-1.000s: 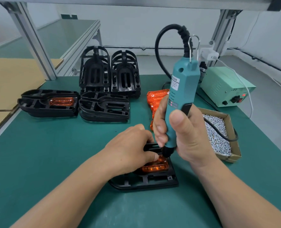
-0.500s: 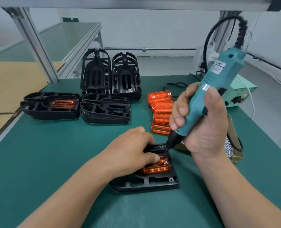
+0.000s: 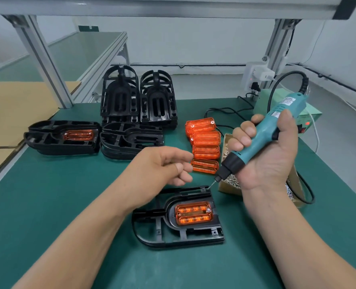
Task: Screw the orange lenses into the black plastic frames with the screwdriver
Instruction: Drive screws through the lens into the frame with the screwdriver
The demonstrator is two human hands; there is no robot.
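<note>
A black plastic frame [image 3: 152, 230] lies flat on the green mat in front of me, with an orange lens [image 3: 193, 213] seated in it and a screw head at the lens's right end. My left hand [image 3: 158, 167] hovers above and behind the frame, fingers loosely curled, holding nothing I can see. My right hand [image 3: 273, 159] grips the teal electric screwdriver [image 3: 264, 138], tilted down to the left. Its bit hangs just over the frame's far right corner. Several loose orange lenses [image 3: 206, 142] lie in a row between my hands.
At the left lies a black frame with a fitted lens [image 3: 62, 136], beside a stack of bare frames [image 3: 131, 140]. Two more stacks [image 3: 137, 97] stand upright behind. A cardboard box of screws [image 3: 231, 184] sits under my right hand, and the green power unit [image 3: 306, 119] behind it.
My left hand has lifted off the frame and lens, which now show fully. My right hand has swung the screwdriver up and right, from upright on the lens to tilted.
</note>
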